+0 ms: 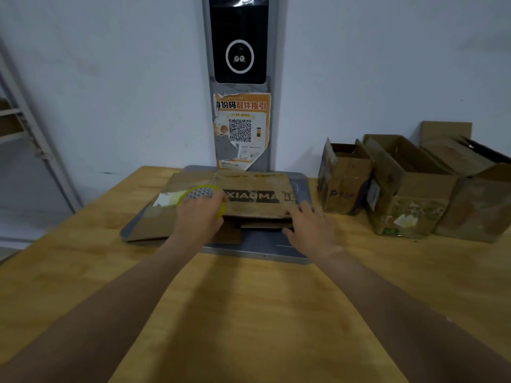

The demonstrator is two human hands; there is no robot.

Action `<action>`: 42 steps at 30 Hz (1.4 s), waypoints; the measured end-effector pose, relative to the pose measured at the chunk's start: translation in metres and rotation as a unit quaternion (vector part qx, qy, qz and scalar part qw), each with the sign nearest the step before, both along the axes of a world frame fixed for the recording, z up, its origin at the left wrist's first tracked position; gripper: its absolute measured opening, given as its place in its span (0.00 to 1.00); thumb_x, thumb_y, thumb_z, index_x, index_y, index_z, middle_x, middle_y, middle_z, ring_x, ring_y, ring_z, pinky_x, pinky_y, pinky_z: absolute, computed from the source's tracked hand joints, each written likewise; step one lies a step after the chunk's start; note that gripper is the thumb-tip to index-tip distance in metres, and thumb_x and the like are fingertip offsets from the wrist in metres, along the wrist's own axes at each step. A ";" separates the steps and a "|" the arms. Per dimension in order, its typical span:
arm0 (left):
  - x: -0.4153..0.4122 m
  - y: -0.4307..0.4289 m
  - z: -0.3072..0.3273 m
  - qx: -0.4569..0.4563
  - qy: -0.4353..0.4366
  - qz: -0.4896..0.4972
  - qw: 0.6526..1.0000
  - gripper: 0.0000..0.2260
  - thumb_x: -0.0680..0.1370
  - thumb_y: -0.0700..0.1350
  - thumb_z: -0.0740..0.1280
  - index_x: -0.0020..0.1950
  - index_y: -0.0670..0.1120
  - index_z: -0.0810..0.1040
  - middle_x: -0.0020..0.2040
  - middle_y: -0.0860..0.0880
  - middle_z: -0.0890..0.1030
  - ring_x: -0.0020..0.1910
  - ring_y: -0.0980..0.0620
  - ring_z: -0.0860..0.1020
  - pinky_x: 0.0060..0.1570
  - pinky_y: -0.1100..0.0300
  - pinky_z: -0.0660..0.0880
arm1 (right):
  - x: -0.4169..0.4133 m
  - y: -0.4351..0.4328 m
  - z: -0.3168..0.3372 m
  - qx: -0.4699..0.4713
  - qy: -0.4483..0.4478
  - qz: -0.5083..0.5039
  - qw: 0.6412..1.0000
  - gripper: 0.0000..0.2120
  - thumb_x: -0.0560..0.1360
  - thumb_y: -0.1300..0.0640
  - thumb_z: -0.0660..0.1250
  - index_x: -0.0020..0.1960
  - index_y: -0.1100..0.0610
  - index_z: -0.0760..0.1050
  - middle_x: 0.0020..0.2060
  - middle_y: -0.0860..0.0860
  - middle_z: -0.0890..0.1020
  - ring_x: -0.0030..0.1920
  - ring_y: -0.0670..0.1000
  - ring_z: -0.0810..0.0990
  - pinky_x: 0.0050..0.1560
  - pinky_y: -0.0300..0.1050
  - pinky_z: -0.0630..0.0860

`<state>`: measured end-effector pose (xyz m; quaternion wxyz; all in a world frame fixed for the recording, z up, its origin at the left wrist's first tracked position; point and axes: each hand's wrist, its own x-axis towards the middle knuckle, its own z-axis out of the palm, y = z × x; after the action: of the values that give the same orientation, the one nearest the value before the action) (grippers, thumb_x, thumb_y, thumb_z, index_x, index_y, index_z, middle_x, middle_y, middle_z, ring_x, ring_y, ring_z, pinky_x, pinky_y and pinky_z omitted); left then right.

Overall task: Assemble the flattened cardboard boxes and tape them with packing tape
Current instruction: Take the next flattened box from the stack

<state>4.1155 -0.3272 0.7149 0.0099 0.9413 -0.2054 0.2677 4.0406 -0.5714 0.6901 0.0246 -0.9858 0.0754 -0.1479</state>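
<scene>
left hand (199, 214): fingers curled round the tape roll (199, 192), held over the left part of the flattened box (254, 194)
flattened box: not yet opened, lies print-side up on the grey platform (265, 246), far centre of the table (249, 313)
right hand (309, 228): fingers laid out on the box's near right edge, gripping nothing; blurred, so thumb contact unclear
risk, left: roll fills the left hand, so opening the box is probably one-handed; panels may spring back flat
risk, centre: loose cardboard pieces (154, 225) lie under and left of the box; they may lift or slide along with it
risk, right: worn, soft card may buckle at the near edge if levered from one corner
shelf rack (25, 134): far left by the wall, well apart from the work
pillar with screen (239, 40): just behind the platform, torn poster (241, 128) on it; limits room on the far side
assembled boxes (409, 194): open-topped row on the right, near the flat box's right end; could block flaps swinging out
</scene>
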 end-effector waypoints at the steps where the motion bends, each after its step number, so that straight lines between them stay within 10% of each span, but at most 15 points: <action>1: -0.004 -0.001 0.005 -0.015 -0.005 -0.009 1.000 0.20 0.73 0.48 0.73 0.64 0.54 0.74 0.43 0.48 0.82 0.41 0.43 0.81 0.36 0.55 0.68 | -0.005 0.000 0.002 -0.022 -0.029 0.001 0.999 0.24 0.76 0.43 0.71 0.68 0.50 0.70 0.65 0.52 0.72 0.65 0.60 0.70 0.59 0.53 0.74; 16: -0.114 -0.039 0.111 -0.158 -0.032 -0.084 0.983 0.20 0.70 0.44 0.73 0.61 0.54 0.76 0.50 0.45 0.83 0.49 0.39 0.80 0.39 0.55 0.66 | -0.125 0.023 0.087 -0.059 -0.228 0.107 0.966 0.12 0.73 0.40 0.73 0.52 0.45 0.82 0.63 0.51 0.73 0.62 0.55 0.69 0.58 0.53 0.74; 25: -0.195 -0.062 0.176 -0.231 0.017 -0.103 0.967 0.17 0.72 0.42 0.72 0.60 0.49 0.81 0.55 0.45 0.83 0.54 0.42 0.80 0.45 0.56 0.71 | -0.209 0.060 0.119 0.195 0.044 0.146 0.969 0.32 0.65 0.22 0.67 0.34 0.53 0.75 0.28 0.47 0.76 0.29 0.47 0.76 0.30 0.42 0.68; 29: -0.224 -0.071 0.195 -0.256 0.037 -0.096 0.961 0.15 0.71 0.42 0.72 0.58 0.47 0.83 0.55 0.48 0.83 0.56 0.44 0.80 0.51 0.55 0.76 | -0.239 0.079 0.118 0.187 0.074 0.132 0.971 0.35 0.60 0.18 0.66 0.36 0.52 0.72 0.35 0.47 0.77 0.36 0.48 0.76 0.33 0.47 0.69; 36: -0.243 -0.051 0.228 -0.319 0.116 -0.049 0.939 0.03 0.70 0.44 0.74 0.41 0.45 0.84 0.34 0.52 0.82 0.37 0.51 0.80 0.31 0.61 0.68 | -0.276 0.048 0.159 0.203 0.038 0.093 0.974 0.04 0.75 0.47 0.73 0.46 0.47 0.81 0.42 0.46 0.82 0.46 0.51 0.82 0.53 0.55 0.80; 42: -0.248 -0.037 0.243 -0.337 0.176 -0.002 0.925 0.03 0.68 0.41 0.72 0.38 0.44 0.80 0.28 0.51 0.82 0.34 0.51 0.80 0.43 0.57 0.78 | -0.293 0.029 0.228 0.071 -0.070 0.047 0.994 0.15 0.73 0.50 0.77 0.59 0.47 0.82 0.52 0.49 0.82 0.58 0.56 0.77 0.54 0.55 0.80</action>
<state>3.8676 -0.3640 0.9580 0.3629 0.9141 -0.0999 0.1509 3.7472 -0.5425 0.9178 0.1071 -0.9712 0.0373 -0.2096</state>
